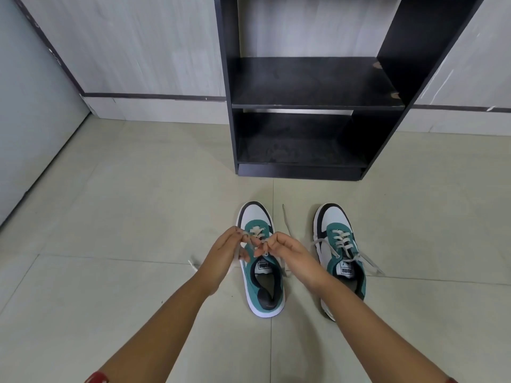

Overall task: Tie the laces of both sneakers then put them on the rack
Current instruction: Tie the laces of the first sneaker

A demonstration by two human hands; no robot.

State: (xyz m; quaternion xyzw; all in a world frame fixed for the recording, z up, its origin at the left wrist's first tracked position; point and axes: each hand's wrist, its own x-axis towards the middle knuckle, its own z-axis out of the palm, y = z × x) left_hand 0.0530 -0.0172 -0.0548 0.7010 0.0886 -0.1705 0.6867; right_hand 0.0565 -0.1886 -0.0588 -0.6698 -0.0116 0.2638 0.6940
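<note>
Two green, white and black sneakers stand on the tiled floor, toes pointing at the rack. Over the left sneaker [262, 283], my left hand [226, 252] and my right hand [287, 251] each pinch a strand of its grey lace [250, 235], crossing above the tongue. One loose lace end [286, 219] trails to the right of the shoe, another lace end [192, 265] lies to the left. The right sneaker [341, 255] stands apart, its laces [359, 258] loose and spread to both sides. The black rack [312, 103] stands just beyond, with nothing on its shelves.
The rack stands against a pale wood-grain wall with a dark strip [154, 96]. A grey door or panel [30, 111] runs along the left. Beige floor tiles [138, 203] surround the shoes.
</note>
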